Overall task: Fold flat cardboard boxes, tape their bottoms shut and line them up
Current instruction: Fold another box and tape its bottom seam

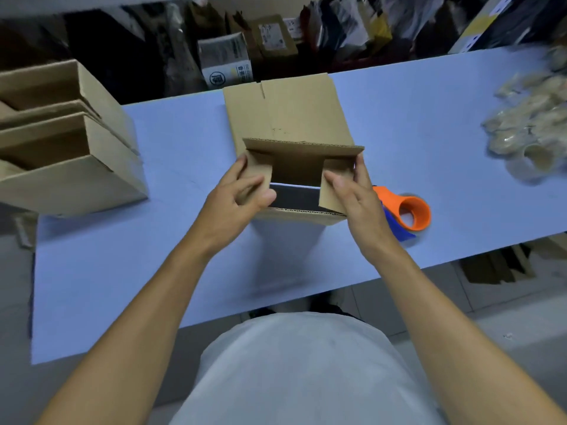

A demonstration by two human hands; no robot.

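We pinch the cardboard box's (285,118) side flaps: left hand (242,194) one, right hand (352,194) the other; tape dispenser (408,213) just right.

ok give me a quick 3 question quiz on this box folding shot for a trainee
1. True or false: the cardboard box in both hands is already taped shut.
2. Which hand is nearer the orange tape dispenser? A) left hand B) right hand
3. Fill in: the finished boxes sit at the table's ____ end.

Key
1. False: the two small flaps are only being folded in, the opening still shows and no tape is visible.
2. B
3. left
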